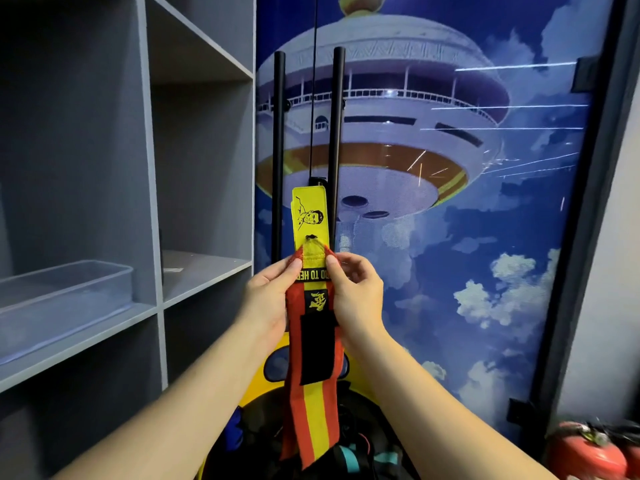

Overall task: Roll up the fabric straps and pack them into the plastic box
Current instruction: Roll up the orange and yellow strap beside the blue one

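We held the fabric strap point(313, 344) upright in front of us, its long axis vertical, the yellow tab end above our hands and the red-and-yellow tail hanging below. Our left hand point(268, 299) and right hand point(355, 296) each pinched an edge near the top. The plastic box point(65, 299) sat on the shelf point(104, 336) well to our left, nearer the left hand.

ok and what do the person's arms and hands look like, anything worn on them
Both forearms are bare as far as the picture shows: no sleeves, gloves or watch in view. The left hand and right hand carry no visible rings or markings. The fingernails are short and unpainted. The upper arms lie outside the picture, so any sleeve higher up cannot be seen.
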`<state>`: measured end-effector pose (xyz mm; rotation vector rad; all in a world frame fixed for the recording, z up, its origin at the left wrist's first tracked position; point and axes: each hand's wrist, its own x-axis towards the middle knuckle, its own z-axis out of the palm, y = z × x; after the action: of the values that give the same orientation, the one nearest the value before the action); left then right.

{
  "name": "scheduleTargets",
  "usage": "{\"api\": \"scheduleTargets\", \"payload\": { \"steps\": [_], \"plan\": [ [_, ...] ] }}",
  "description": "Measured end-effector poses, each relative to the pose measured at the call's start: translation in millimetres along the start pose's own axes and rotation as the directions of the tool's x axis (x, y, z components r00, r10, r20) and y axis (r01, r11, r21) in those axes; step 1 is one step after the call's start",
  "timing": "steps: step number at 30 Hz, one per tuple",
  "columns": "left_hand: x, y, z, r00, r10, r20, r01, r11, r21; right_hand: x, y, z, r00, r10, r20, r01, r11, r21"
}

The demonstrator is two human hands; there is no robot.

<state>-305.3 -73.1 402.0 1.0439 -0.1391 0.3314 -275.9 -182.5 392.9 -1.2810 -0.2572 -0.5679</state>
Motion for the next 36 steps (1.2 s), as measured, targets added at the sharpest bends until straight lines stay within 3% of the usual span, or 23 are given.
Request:
{"api": "scheduleTargets", "payload": {
  "steps": [8,9,11,13,15,19,22,26,31,33,36],
  "plan": [
    [-5.1,6.7,-4.5,0.998,-0.006,-0.070,0.016,0.991,0.134,-3.7,1.6,3.1,0.998,-0.033,-0.057,0.036,0.998,0.054],
    [-6.6,7.8,-4.4,0.996,0.002,-0.092,0.008,0.993,0.118,-2.9,2.2,2.5,0.998,-0.040,-0.048,0.042,0.999,0.022],
    [-8.2,7.7,-4.3,0.984,0.023,-0.175,-0.005,0.994,0.107,-1.9,2.4,0.2,0.977,-0.207,-0.044,0.194,0.960,-0.203],
    [-9.5,5.7,-4.2,0.965,0.076,-0.251,-0.038,0.987,0.155,-3.5,2.7,-2.3,0.898,-0.438,0.030,0.409,0.810,-0.419],
    [-11.8,5.4,-1.9,0.954,0.153,-0.257,-0.100,0.973,0.209,-10.7,0.6,-1.3,0.878,-0.454,0.151,0.470,0.756,-0.456],
    [-15.7,7.8,-0.9,0.968,0.215,-0.131,-0.168,0.939,0.298,-23.2,-4.6,4.5,0.968,-0.127,0.216,0.185,0.945,-0.271],
    [-15.3,9.4,-5.5,0.969,0.245,0.037,-0.240,0.891,0.385,-20.0,-10.1,6.2,0.971,0.061,0.231,-0.046,0.996,-0.072],
    [-10.7,19.8,-16.1,0.968,0.223,0.113,-0.249,0.840,0.482,-8.1,-8.4,4.8,0.964,0.129,0.233,-0.142,0.989,0.037],
    [4.5,29.7,-39.5,0.951,0.283,-0.125,-0.176,0.828,0.532,2.9,0.0,9.2,0.955,0.137,0.262,-0.144,0.990,0.008],
    [8.5,30.1,-45.5,0.980,0.167,-0.106,-0.093,0.862,0.499,5.5,2.2,8.8,0.950,0.127,0.284,-0.130,0.992,-0.007],
    [8.3,25.8,-50.3,0.999,-0.032,0.032,0.017,0.921,0.389,4.9,2.4,5.4,0.928,0.136,0.348,-0.154,0.988,0.025]
  ]
}}
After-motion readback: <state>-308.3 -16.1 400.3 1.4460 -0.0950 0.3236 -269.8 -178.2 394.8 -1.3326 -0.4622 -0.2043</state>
